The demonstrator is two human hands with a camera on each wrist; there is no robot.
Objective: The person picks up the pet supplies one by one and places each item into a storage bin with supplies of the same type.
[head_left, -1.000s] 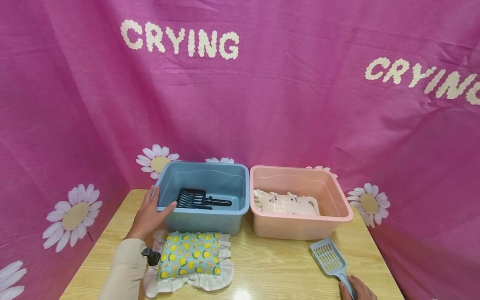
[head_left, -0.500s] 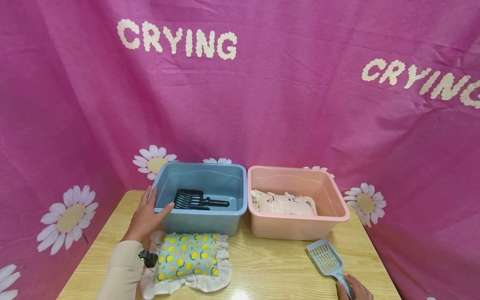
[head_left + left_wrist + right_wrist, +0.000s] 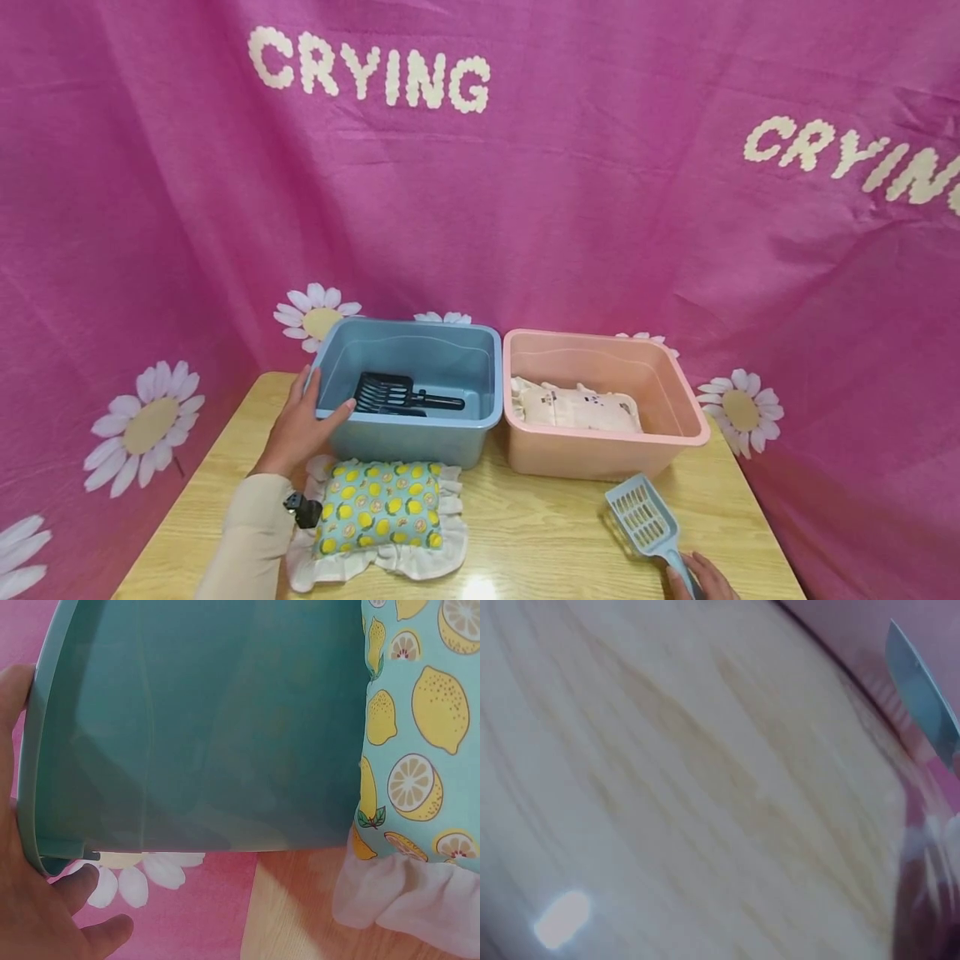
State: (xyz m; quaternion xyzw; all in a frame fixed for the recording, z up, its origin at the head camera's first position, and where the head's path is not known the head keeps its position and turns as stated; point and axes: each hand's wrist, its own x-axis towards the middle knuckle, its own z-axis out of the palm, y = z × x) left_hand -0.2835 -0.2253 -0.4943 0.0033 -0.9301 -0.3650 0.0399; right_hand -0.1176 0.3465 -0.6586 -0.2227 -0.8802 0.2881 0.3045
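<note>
My left hand [image 3: 300, 429] holds the near left corner of a blue plastic bin [image 3: 420, 442], its thumb at the front rim and its fingers along the left side. Inside that bin lies a black slotted litter scoop [image 3: 408, 400]. A lemon-print cushion [image 3: 382, 508] with a white ruffle lies in front, close to my left wrist. At the lower right, my right hand [image 3: 701, 577] grips the handle of a light blue litter scoop [image 3: 643, 517], slotted head pointing away from me. Only part of that scoop [image 3: 922, 694] shows in the right wrist view.
A pink bin [image 3: 592, 458] stands right beside the blue one, with a cream ruffled cushion [image 3: 577, 408] inside. Both bins stand on a wooden table [image 3: 532, 533] against a magenta curtain [image 3: 570, 167] printed with daisies and lettering.
The light blue scoop has shifted a little left, its head tilting up from the table in my right hand. My left hand has stayed at the blue bin's corner.
</note>
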